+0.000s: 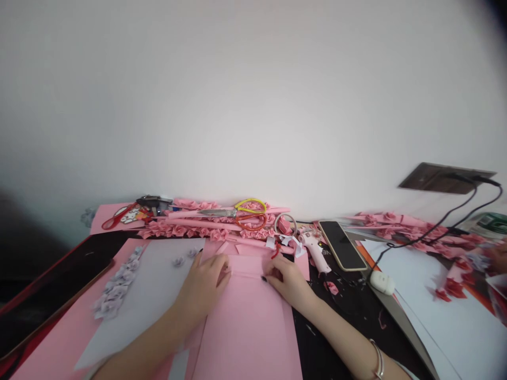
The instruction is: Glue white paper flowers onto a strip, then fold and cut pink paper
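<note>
A long sheet of pink paper [253, 322] lies in front of me, with a folded strip across its far end. My left hand [208, 282] pinches the left end of that fold, fingers curled and thumb against the paper. At the right end of the same fold, my right hand [289, 282] has its thumb and fingertips closed on the paper. Under my left forearm is a white sheet [150, 295], which carries a row of pale paper roses [119, 287] and a few loose ones near my left fingers.
Scissors [251, 214] rest on pink paper roses [206, 231] along the wall. A glue gun [316, 252], a phone [343, 246] and a white earphone case [382, 283] lie to the right. Black cables [447, 221] run from a wall socket [439, 178]. Another person's hand [497, 258] shows far right.
</note>
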The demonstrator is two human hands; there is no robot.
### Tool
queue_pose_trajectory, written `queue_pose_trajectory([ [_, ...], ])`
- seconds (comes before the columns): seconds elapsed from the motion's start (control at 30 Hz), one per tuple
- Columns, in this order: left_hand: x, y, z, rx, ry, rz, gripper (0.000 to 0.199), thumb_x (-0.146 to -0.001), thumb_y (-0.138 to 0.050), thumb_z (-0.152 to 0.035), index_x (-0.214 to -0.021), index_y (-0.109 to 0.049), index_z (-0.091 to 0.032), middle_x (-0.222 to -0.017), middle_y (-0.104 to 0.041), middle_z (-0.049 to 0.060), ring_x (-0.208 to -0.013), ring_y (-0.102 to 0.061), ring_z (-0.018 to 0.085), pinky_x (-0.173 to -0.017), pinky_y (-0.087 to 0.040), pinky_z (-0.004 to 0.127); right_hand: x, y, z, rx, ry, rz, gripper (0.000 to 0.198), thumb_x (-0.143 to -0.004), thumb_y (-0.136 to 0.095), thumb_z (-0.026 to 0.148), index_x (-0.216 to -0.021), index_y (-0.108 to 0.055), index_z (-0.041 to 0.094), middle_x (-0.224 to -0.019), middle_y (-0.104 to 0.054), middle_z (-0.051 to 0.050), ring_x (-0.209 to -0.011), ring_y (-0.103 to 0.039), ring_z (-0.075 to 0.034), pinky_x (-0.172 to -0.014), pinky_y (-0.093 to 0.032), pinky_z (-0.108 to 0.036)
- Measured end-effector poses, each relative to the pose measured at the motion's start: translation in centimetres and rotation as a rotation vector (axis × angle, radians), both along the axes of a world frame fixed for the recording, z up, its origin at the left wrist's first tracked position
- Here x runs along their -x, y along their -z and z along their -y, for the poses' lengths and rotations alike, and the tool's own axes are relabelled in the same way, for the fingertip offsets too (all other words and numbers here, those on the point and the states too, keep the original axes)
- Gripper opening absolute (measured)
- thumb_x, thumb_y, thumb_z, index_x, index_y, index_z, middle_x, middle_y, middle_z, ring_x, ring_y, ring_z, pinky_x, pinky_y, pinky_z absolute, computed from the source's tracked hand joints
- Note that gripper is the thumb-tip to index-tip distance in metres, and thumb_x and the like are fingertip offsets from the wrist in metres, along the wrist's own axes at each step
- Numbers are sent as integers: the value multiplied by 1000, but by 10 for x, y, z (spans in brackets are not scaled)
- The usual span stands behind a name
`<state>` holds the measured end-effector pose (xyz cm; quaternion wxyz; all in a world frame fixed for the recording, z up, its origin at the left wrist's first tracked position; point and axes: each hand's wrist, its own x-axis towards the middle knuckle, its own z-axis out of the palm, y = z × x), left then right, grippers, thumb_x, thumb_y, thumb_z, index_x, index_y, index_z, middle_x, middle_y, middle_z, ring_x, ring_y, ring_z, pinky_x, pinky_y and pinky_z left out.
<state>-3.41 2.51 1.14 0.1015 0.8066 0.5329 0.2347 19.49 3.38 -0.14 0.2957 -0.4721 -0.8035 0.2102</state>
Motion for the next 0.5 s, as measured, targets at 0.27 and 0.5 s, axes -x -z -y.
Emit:
queue_pose_trajectory([
  [0.27, 3, 10, -11, 36, 151, 113, 9, -80, -52, -14, -80, -60, -19, -85, -60, 2, -85, -50, 19, -78, -38, 33, -2, -1, 1, 35, -20, -18, 19, -68, -51, 0, -73, -55, 18, -71, -51, 1, -62, -47, -12, -55, -37, -22],
  [0.5, 4, 11, -12, 1, 232, 140, 15, -83, -51, -16, -82, -65, -21, -82, -62, 1, -83, -51, 17, -82, -36, 33, -2, 1, 5, -38, -33, -16, 19, -72, -50, 1, -77, -53, 19, -77, -51, -1, -69, -50, -14, -61, -41, -24],
])
